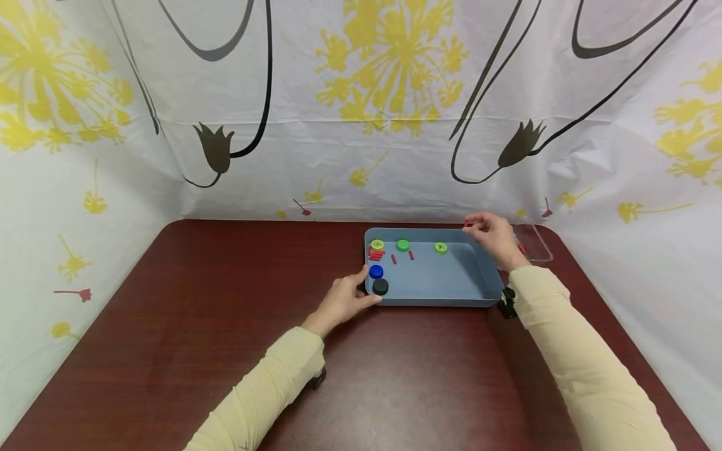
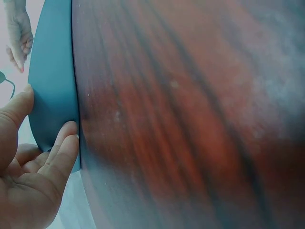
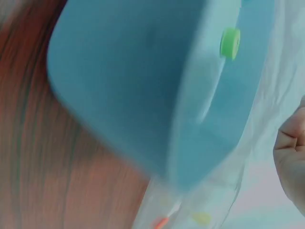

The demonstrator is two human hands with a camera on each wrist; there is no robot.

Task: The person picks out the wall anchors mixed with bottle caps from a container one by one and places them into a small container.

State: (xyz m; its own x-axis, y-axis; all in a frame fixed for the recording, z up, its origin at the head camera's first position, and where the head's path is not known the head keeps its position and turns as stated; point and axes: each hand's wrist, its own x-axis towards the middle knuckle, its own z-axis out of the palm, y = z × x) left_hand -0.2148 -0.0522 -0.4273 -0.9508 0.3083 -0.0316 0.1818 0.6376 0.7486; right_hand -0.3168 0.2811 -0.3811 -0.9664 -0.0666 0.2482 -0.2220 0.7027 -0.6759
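A blue-grey tray (image 1: 445, 279) lies near the back of the table, its near left corner gripped by my left hand (image 1: 341, 302). In the left wrist view, the thumb and fingers (image 2: 62, 155) reach around that corner. Over the tray's back right corner, my right hand (image 1: 492, 238) pinches a small red stick (image 1: 466, 223). Down the tray's left side are a yellow-green cap (image 1: 376, 245), a blue cap (image 1: 376, 271) and a black cap (image 1: 380, 287). Several red sticks (image 1: 376, 255) lie among them. Farther right sit a green cap (image 1: 403, 245) and another yellow-green cap (image 1: 440, 248).
A clear plastic container (image 1: 540, 244) with red sticks (image 1: 521, 248) inside stands right of the tray, partly behind the right hand. A patterned white sheet (image 1: 338, 156) hangs at the dark red table's (image 1: 225, 294) back and sides.
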